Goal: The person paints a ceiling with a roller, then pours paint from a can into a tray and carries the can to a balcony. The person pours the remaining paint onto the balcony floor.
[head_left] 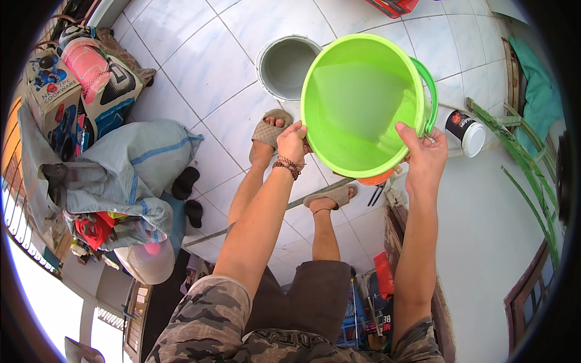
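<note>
A bright green plastic bucket [357, 103] is held up in front of me, tilted so its open mouth faces me; a little clear water lies in its lower part. My left hand [292, 142] grips the rim at the bucket's lower left. My right hand [425, 154] grips the rim at the lower right, beside the green handle [428, 91]. Below, on the tiled floor, a grey metal bucket [284, 65] stands just left of the green one, near my sandalled feet [269, 130].
A white can with a dark label [465, 130] lies on a ledge at the right, next to green plant leaves [514, 157]. Sacks and bags [115, 175] are piled at the left with boxes behind. A long thin rod [212, 233] lies across the floor tiles.
</note>
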The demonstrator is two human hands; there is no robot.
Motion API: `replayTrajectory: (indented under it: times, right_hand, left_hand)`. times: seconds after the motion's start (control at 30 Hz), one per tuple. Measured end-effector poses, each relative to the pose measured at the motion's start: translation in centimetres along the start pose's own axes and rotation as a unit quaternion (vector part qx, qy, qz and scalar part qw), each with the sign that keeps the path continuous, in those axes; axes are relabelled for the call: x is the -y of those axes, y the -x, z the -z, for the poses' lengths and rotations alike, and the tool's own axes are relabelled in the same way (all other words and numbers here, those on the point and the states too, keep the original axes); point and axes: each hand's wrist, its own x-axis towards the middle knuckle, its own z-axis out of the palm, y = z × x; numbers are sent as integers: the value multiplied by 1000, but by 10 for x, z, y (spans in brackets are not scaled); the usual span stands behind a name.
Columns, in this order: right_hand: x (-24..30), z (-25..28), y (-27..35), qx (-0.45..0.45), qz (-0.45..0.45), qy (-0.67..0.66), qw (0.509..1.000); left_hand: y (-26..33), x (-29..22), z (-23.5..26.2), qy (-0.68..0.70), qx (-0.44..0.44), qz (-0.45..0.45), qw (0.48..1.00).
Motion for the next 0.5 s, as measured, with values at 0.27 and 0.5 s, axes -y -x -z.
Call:
replayTrajectory:
  times: [0.27, 0.5]
  right_hand:
    - [6, -15, 13, -7, 2, 14, 1000]
    - [5, -16, 18, -21, -5, 30, 999]
  left_hand:
    - [0, -7, 5, 16, 3, 20, 1000]
    - [-4, -6, 9, 6, 5, 34, 999]
